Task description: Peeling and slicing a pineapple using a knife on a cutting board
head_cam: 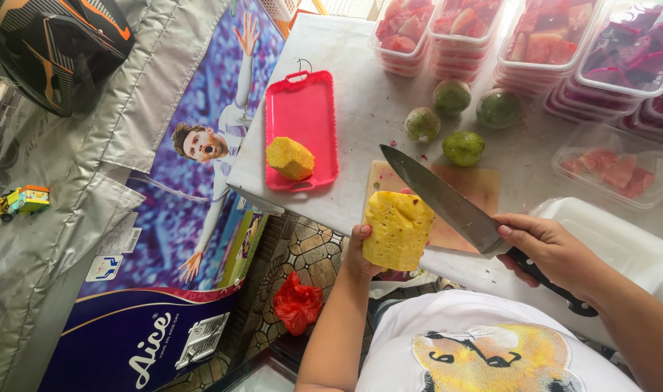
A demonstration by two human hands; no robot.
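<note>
A: Two hands appear at the lower edge of the head view. The left hand [358,254] grips a peeled pineapple [397,229], thumb at the near left side and the other digits hidden behind the fruit, which stands roughly upright over the near edge of the white table [346,87]. The right hand [545,247] is clenched around the black handle of a large knife [447,203].

B: Where does the blade lie relative to the fruit?

A: The blade slants up and to the left from the right hand, its tip above and just beyond the top of the pineapple. Whether the edge touches the fruit cannot be told. Beneath both lies a pale cutting board [469,190] stained pink.

B: What else occupies the table?

A: A red tray [302,109] sits left of the board and carries a second, smaller peeled pineapple piece [290,158]. Four round green fruits [463,147] lie beyond the board. Further back stand stacks of clear containers of cut red fruit [545,36], and at the right containers of dark magenta fruit [632,47]. One clear lidded container with pale red pieces [614,168] rests alone near the right side. A white tub [622,243] sits just behind the right hand.

B: And off the table?

A: A red plastic bag [297,303] lies on the patterned floor, and a toy vehicle [19,202] rests on grey cloth at far left.
</note>
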